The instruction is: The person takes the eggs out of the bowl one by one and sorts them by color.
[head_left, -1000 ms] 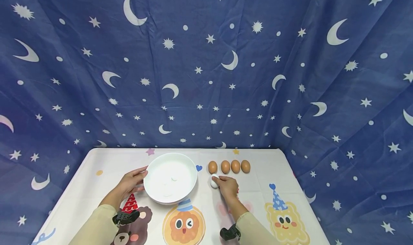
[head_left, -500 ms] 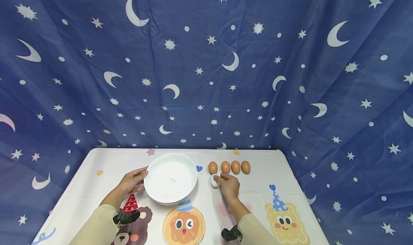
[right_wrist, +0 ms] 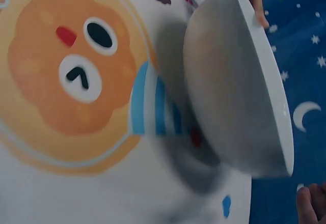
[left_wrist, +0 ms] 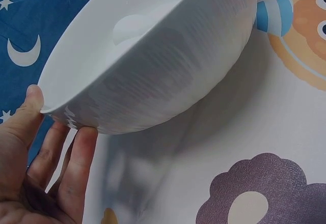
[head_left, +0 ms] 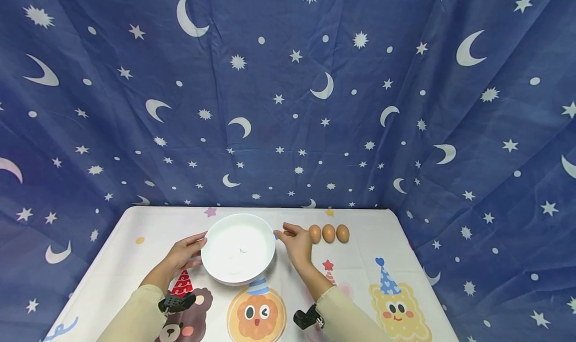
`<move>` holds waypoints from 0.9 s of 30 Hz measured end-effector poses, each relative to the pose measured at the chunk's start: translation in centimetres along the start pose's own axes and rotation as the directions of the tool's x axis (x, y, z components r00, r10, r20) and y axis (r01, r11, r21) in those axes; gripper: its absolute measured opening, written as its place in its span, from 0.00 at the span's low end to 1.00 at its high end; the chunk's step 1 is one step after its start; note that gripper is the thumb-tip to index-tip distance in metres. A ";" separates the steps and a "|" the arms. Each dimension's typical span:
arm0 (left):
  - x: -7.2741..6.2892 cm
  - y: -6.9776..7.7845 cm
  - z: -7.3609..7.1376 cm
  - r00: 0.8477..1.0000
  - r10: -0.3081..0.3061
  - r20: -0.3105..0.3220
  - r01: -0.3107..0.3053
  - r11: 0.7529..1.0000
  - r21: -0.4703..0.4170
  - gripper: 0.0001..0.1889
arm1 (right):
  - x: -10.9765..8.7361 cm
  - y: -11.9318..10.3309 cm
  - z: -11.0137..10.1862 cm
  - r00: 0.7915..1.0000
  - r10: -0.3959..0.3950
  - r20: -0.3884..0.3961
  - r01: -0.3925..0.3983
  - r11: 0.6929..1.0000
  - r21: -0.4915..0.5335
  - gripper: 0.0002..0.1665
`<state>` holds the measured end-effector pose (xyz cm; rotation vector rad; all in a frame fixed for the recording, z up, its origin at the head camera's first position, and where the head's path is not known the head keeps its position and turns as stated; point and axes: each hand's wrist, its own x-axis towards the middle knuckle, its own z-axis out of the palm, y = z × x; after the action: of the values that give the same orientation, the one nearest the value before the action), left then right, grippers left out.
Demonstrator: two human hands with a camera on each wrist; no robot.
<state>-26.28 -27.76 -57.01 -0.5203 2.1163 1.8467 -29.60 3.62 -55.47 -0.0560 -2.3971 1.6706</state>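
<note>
A wide white bowl stands tilted on the cloth, pale rounded shapes faint inside it. My left hand holds its left rim; the left wrist view shows the thumb at the edge and fingers beneath. The same view shows a white rounded thing in the bowl. My right hand is beside the bowl's right rim, its thumb and forefinger toward it. At the right wrist view's edge, only some fingers show. Whether they hold the white egg is unclear; that egg is not visible on the cloth.
Three brown eggs stand in a row right of my right hand. A white cloth with cartoon prints covers the table. Behind it hangs a blue curtain with moons and stars.
My right hand has moved left and away from me, from where it pinched the white egg, toward the bowl. The leftmost brown egg is now out of sight. The left hand and bowl stay put.
</note>
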 end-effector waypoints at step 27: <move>-0.2 0.0 0.1 1.000 0.008 0.000 -0.008 1.000 0.015 0.32 | -1.2 -0.9 10.2 0.981 0.087 0.174 -0.041 0.967 -0.252 0.29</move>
<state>-26.12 -27.66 -56.96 -0.5088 2.1340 1.8332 -30.34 -6.26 -58.18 -0.0195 -2.7598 1.4494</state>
